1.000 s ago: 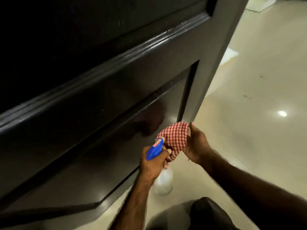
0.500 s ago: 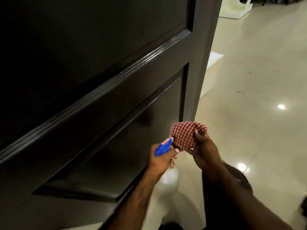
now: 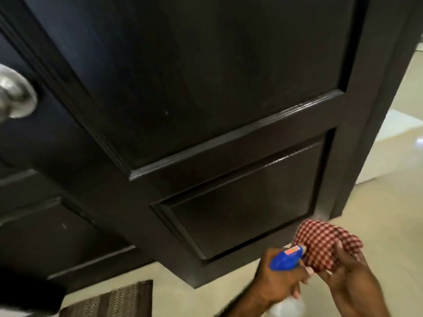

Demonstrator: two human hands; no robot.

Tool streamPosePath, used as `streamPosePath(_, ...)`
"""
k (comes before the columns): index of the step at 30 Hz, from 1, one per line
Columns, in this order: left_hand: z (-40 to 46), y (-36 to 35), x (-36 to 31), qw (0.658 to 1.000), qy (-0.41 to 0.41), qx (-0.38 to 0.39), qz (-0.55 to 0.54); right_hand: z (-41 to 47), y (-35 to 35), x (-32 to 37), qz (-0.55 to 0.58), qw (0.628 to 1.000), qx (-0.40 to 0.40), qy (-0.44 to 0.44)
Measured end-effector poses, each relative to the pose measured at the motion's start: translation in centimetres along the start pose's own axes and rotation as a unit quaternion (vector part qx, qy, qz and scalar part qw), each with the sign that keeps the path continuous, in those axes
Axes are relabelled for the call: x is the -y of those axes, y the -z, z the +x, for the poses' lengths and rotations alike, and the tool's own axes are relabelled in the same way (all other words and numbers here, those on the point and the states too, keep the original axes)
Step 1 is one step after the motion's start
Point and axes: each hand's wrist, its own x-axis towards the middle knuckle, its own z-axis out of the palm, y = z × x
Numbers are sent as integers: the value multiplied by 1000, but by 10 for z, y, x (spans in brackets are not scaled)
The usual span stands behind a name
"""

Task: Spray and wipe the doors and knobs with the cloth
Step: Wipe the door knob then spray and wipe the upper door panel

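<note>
- Door point(image 3: 206, 99): dark, panelled and glossy, it filled most of the view. Its lower recessed panel point(image 3: 247, 197) sat just above and left of both hands. The free edge stood open over pale floor tiles point(image 3: 377, 213).
- Mat point(image 3: 114, 300): dark with a woven pattern, it lay on the floor below the door's bottom rail, well apart from the hands.
- Knob point(image 3: 16, 92): round brushed metal at the far left edge, blurred. It was well apart from the cloth and untouched.
- Cloth point(image 3: 325, 243): red-and-white check, bunched into a pad. The right hand point(image 3: 343, 280) gripped it from beneath, fingers curled round the bundle, near the door's lower corner but not on the wood.
- Spray bottle point(image 3: 286, 259): blue trigger head with an orange label, nozzle pointing at the cloth. The left hand point(image 3: 277, 284) held it, fingers wrapped round the neck and trigger.
- Contents: the pale translucent body below the left fist was blurred, so the liquid level could not be told.
- Risks, as judged: with the nozzle so close, a squeeze could soak the cloth and drip onto the tiles, leaving a slick patch. A sodden pad might streak the gloss finish. A hard wipe could swing the open door away.
</note>
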Motion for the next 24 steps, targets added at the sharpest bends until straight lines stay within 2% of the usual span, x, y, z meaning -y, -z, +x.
streamPosePath(2, -17, 12, -20, 1000, 6, 1, 21, -16, -21, 10, -9, 1000, 3, -27)
streamPosePath(6, -55, 41, -82, 998, 50, -31, 11, -44, -78, 34, -21, 995, -57, -78)
streamPosePath(12, -124, 99, -195, 995, 79, -54, -32, -135, -178, 65, -61, 995, -29, -75)
streamPosePath(17, -174, 174, -274, 995, 62, -68, -37, -217, -267, 88, -105, 992, -27, -68)
streamPosePath(18, -183, 191, -282, 996, 57, -63, -41, -227, -281, 85, -118, 990, -42, -60)
streamPosePath(22, -220, 247, -296, 999, 34, -16, -18, -263, -334, 70, -146, 988, -10, -58)
streamPosePath(24, -239, 277, -294, 1000, 28, 7, 7, -292, -357, 56, -141, 990, -8, -23)
